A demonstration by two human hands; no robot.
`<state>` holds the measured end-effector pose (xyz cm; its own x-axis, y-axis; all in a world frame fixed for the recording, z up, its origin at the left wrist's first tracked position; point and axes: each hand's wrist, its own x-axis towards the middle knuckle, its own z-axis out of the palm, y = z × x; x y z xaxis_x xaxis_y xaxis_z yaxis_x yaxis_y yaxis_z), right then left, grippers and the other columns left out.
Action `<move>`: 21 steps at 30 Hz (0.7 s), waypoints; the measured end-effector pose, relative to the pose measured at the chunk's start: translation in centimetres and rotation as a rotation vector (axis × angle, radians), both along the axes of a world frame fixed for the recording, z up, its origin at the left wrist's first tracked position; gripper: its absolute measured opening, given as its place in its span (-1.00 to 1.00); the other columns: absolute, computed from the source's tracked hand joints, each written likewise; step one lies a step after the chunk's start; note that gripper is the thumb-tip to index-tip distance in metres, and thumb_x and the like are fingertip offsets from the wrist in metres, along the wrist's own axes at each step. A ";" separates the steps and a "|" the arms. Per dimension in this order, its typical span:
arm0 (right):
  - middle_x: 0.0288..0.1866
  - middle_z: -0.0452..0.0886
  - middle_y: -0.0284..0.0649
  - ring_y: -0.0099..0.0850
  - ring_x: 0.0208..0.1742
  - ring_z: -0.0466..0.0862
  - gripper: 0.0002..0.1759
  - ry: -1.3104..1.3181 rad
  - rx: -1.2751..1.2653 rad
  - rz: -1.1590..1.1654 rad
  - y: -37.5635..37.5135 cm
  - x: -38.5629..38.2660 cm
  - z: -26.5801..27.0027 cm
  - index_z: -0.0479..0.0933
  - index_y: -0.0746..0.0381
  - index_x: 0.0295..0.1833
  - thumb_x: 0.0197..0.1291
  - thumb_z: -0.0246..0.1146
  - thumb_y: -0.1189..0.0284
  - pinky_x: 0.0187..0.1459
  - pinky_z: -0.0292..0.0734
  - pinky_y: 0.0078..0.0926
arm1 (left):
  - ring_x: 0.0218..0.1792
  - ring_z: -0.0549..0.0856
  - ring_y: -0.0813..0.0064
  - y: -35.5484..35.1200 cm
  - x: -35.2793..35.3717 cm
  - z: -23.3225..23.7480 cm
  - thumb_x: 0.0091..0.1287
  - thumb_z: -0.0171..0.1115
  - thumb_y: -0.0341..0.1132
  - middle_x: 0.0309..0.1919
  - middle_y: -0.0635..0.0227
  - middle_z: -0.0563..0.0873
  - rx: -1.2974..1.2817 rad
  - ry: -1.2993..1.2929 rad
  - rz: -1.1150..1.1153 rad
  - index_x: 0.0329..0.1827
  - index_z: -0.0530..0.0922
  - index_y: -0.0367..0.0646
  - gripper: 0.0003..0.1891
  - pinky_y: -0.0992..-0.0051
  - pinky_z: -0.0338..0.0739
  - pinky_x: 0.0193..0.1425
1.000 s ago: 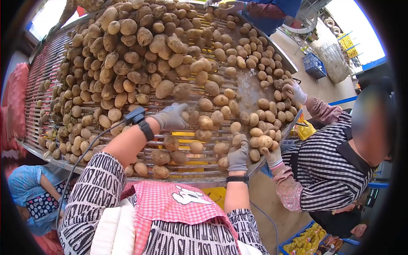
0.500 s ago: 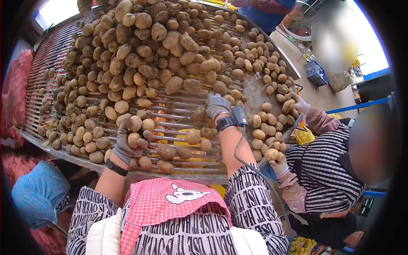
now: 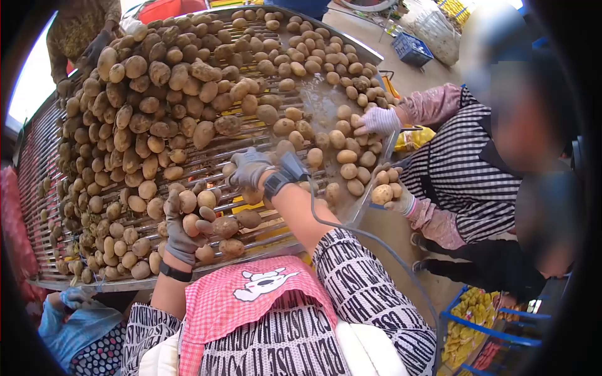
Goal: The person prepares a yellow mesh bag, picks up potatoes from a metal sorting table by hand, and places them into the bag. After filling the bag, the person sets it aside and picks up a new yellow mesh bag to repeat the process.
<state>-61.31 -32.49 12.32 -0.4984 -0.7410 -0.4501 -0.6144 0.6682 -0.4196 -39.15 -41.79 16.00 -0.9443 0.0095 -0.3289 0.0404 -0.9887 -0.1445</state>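
Note:
My left hand [image 3: 180, 235], in a grey glove, curls around a potato [image 3: 190, 224] at the near side of the metal bars. Its fingers and thumb stand on either side of a small cluster, with more potatoes [image 3: 205, 199] touching. My right hand [image 3: 252, 168], also gloved, is palm down over the bars with its fingers apart, and a potato [image 3: 228, 170] is by its fingertips. What lies under that palm is hidden. A large heap of soil-marked potatoes [image 3: 150, 113] fills the far left of the rack.
A co-worker's gloved hands [image 3: 378, 120] handle potatoes at the table's right end. Another person [image 3: 84, 37] stands at the far left, and one in blue [image 3: 84, 326] at the near left. A cable [image 3: 370, 235] runs from my right wrist. A blue crate [image 3: 411, 49] stands beyond.
The view has turned, so the heap appears farther left. My right hand has come nearer to me and leftward over the bars. My left hand stays around its potatoes.

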 end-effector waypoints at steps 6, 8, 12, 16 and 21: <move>0.22 0.62 -0.19 -0.38 0.12 0.65 -0.34 -1.131 -0.836 -0.637 12.2 3.5 -0.4 0.53 0.12 0.29 0.12 0.47 0.07 -0.03 0.66 -0.40 | 0.04 0.68 0.17 3.0 -2.1 1.2 0.33 0.27 0.23 0.27 0.07 0.56 -0.177 -0.038 -0.181 0.32 0.53 -0.06 -0.34 0.41 0.73 -0.18; 0.17 0.66 -0.29 -0.45 0.01 0.68 -0.37 -1.621 -1.257 -0.909 17.7 6.5 0.9 0.52 0.07 0.30 0.18 0.45 0.06 -0.11 0.66 -0.46 | 0.11 0.67 0.04 4.7 -3.0 0.6 0.30 0.30 0.23 0.17 0.09 0.64 -0.220 -0.167 -0.251 0.30 0.53 -0.07 -0.33 0.27 0.76 -0.11; 0.11 0.68 -0.37 -0.48 -0.07 0.68 -0.46 -1.494 -1.489 -1.383 22.2 9.9 0.3 0.54 -0.04 0.21 0.18 0.42 -0.01 -0.27 0.63 -0.50 | 0.07 0.68 0.10 9.0 -6.4 -4.3 0.34 0.30 0.13 0.06 0.22 0.68 -0.122 -0.197 -0.451 0.13 0.60 -0.02 -0.52 0.32 0.75 -0.08; -0.04 0.65 -0.40 -0.48 -0.05 0.67 -0.56 -1.338 -1.465 -1.789 20.9 12.2 -4.5 0.55 -0.06 0.13 0.22 0.40 0.03 -0.27 0.66 -0.47 | -0.03 0.70 0.32 13.9 -7.9 -6.8 0.37 0.32 0.04 -0.12 0.39 0.68 -0.340 -0.443 -0.254 -0.01 0.61 0.02 -0.67 0.43 0.76 -0.19; -0.09 0.61 -0.36 -0.46 -0.04 0.63 -0.62 -1.134 -1.145 -1.526 20.2 11.2 -4.7 0.55 0.04 0.12 0.31 0.31 0.09 -0.15 0.66 -0.37 | 0.09 0.69 0.40 12.2 -7.8 -4.8 0.49 0.16 -0.03 0.05 0.43 0.70 -0.732 -0.170 -0.733 0.20 0.52 0.11 -0.68 0.47 0.62 -0.01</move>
<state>-50.14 -12.28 7.65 -0.7040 -0.2389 -0.6689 0.6896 -0.4555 -0.5630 -46.96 -29.61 11.18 -0.7287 0.3052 -0.6130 -0.6396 -0.6232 0.4501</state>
